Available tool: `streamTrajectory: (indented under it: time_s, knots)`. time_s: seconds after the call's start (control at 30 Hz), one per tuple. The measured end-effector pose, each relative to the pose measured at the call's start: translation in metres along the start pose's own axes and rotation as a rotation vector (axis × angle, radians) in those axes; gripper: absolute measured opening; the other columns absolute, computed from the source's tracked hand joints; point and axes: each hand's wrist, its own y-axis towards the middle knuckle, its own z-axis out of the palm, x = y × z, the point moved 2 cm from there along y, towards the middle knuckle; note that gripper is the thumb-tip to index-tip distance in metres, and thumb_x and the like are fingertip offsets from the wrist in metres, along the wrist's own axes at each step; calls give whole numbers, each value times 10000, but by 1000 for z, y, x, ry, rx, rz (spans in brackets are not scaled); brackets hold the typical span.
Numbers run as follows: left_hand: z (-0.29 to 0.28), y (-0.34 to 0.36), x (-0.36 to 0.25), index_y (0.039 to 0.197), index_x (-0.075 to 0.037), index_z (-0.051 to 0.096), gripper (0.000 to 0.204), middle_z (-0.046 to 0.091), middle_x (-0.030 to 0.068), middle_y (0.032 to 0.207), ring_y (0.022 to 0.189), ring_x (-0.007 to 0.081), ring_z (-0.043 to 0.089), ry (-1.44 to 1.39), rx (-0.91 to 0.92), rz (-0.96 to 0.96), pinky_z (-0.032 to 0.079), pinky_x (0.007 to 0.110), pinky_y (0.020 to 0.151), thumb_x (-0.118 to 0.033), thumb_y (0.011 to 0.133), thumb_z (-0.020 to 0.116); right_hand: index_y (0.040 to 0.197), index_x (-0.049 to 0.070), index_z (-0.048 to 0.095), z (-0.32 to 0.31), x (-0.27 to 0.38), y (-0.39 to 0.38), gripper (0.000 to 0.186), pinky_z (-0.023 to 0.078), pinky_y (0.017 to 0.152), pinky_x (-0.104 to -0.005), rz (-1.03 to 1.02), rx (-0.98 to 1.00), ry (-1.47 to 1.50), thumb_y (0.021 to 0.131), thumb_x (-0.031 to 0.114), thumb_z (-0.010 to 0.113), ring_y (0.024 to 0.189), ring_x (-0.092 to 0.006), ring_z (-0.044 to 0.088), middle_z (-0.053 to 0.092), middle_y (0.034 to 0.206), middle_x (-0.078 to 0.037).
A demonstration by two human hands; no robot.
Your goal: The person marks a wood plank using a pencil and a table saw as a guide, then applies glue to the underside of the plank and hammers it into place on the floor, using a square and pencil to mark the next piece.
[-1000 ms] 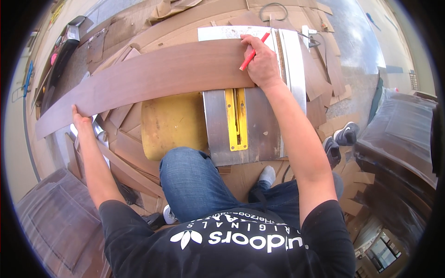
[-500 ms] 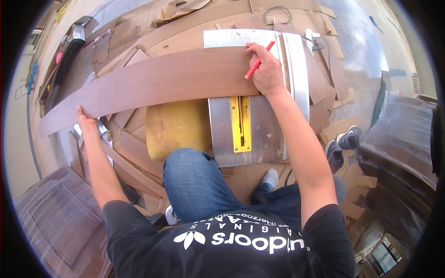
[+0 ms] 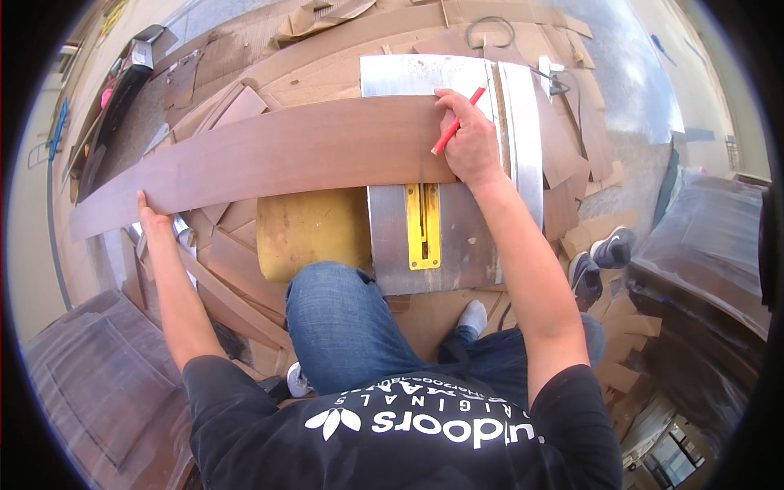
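A long brown wooden board [image 3: 302, 147] lies across a metal saw table [image 3: 470, 237], its left part reaching out past the table's edge. With the thumb on top and the other fingers hidden beneath, my left hand [image 3: 153, 216] grips the board's near edge toward its left end. My right hand [image 3: 471, 147] curls over the right end of the board, close to a metal fence [image 3: 527, 147]. A red pencil [image 3: 457, 121] is held slantwise in that same hand. Nearer to me than the board, a yellow slotted insert [image 3: 424, 233] is set in the table.
A yellow panel [image 3: 313, 233] adjoins the table's left side. Cardboard and brown offcuts [image 3: 245, 265] cover the floor around it. Plastic-wrapped stacks stand at the left [image 3: 106, 384] and right [image 3: 706, 237]. Dark shoes [image 3: 612, 247] lie right of the table, and a cable [image 3: 490, 33] beyond it.
The board's right end has come slightly toward me, together with my right hand and the pencil. The left end and my left hand have hardly moved.
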Motion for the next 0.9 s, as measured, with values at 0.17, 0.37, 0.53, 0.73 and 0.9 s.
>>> streamTrajectory:
  time_s: [0.17,0.37,0.53,0.73,0.9]
  knots:
    - [-4,-7,4,1383,-109,650,460,684,105,1398,1278,345,641,-40,-2,-15,505,578,1117,-421,1045,632,1085,77,639,-4,6,-6,151,577,843,-449,-35,-7,1,956,10,600,987,-366,698,743,1233,-105]
    - [-20,0,-6,1417,-134,626,489,663,105,1426,1303,351,622,-26,32,-20,503,584,1112,-445,1039,632,1058,59,636,-4,12,-12,132,578,842,-451,0,0,44,946,-5,606,991,-380,698,742,1234,-123]
    - [-26,-3,5,1402,-124,635,478,670,93,1415,1296,331,625,-23,17,-31,500,558,1119,-416,1025,667,1088,41,666,-8,7,-19,115,579,818,-370,-67,-14,-18,1006,4,593,937,-313,734,753,1241,-120]
    - [-33,-8,-2,1398,-115,635,483,669,92,1416,1290,322,627,-13,11,0,495,537,1129,-422,1027,668,1070,48,652,-10,17,-28,183,578,825,-435,-2,14,23,912,-40,620,950,-361,698,743,1199,-114]
    - [-38,-24,2,1428,-115,612,508,658,95,1430,1305,329,615,-9,-9,-10,473,550,1149,-434,1035,654,1073,46,647,-14,19,-37,173,573,815,-437,20,47,32,924,-37,615,941,-360,694,739,1199,-111]
